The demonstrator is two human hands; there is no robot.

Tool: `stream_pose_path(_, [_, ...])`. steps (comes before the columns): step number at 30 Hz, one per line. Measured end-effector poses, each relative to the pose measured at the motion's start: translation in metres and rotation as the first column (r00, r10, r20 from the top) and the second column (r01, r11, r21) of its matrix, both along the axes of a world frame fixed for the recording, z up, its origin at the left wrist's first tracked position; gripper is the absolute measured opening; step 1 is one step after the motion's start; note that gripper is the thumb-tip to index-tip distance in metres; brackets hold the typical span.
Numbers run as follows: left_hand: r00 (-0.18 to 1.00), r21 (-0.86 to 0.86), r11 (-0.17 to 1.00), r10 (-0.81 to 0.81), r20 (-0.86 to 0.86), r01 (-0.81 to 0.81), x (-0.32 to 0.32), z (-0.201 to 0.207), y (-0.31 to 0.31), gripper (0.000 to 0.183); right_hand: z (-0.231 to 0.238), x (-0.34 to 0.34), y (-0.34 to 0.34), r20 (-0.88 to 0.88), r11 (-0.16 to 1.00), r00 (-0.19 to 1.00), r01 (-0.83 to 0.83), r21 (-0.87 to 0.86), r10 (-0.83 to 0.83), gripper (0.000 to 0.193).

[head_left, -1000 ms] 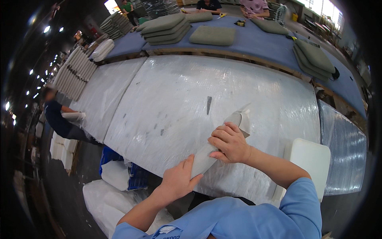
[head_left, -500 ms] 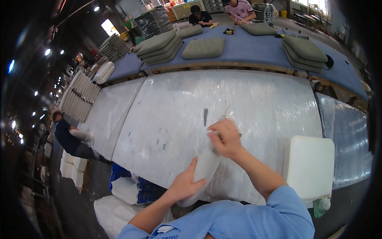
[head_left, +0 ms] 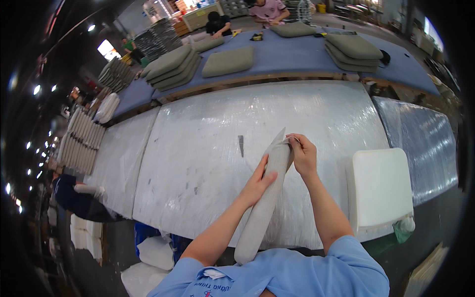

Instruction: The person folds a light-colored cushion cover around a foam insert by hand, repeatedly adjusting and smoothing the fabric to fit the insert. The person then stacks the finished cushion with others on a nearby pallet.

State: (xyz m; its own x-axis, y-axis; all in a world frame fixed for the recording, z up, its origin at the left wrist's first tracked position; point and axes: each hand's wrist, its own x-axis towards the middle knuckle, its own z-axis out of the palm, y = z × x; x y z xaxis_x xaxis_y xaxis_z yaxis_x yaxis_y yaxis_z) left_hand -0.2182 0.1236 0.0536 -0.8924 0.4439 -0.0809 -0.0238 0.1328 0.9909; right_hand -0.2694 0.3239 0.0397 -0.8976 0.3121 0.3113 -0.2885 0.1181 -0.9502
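Note:
A grey cushion (head_left: 264, 210) stands on its narrow edge in front of me, running from my shirt toward the middle of the table. Around its upper half my left hand (head_left: 258, 184) is closed, thumb lying across the near edge. My right hand (head_left: 303, 152) is closed at the far end, pinching the fabric of the cushion's corner between thumb and fingers. A pointed flap of pale material sticks up beside that corner. The cushion's broad faces are mostly turned out of sight. Under it lies the table (head_left: 193, 143), covered in clear plastic film.
To the right sits a white foam pad (head_left: 381, 190). Across the far blue table (head_left: 277, 57) are grey cushions, some stacked (head_left: 173, 67), and two people work behind it. At the left, another person (head_left: 79, 198) holds a pale pad beside a stack of pads (head_left: 81, 138).
My left hand has slid up the cushion and changed from spread fingers to a grip. The right hand has shifted to the far corner's right side. The whole view has turned slightly.

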Motion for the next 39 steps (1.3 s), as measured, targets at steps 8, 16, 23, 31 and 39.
stream_pose_path(8, [0.975,0.377,0.925,-0.119,0.188,0.040,-0.109,-0.031,0.034,0.057,0.008,-0.014,-0.027,0.030,0.992,0.992,0.123,-0.040,-0.122,0.017])
stream_pose_path(16, [0.989,0.372,0.924,-0.128,0.075,0.091,-0.132,-0.026,0.021,0.022,0.003,-0.011,-0.058,-0.112,0.894,0.888,0.435,-0.107,-0.445,0.017])
stream_pose_path(23, [0.960,0.460,0.883,-0.200,0.193,0.092,-0.127,-0.010,0.020,0.027,0.006,-0.017,-0.067,-0.062,0.890,0.899,0.418,-0.181,-0.434,0.033])
stream_pose_path(31, [0.923,0.247,0.951,-0.257,0.288,0.187,-0.114,-0.011,0.023,0.056,0.035,-0.033,-0.046,0.158,0.885,0.870,0.456,0.100,-0.466,0.061])
stream_pose_path(39, [0.967,0.162,0.986,-0.070,0.245,0.030,-0.101,-0.008,0.037,0.058,0.027,-0.049,-0.033,0.184,0.848,0.836,0.470,0.244,-0.517,0.049])
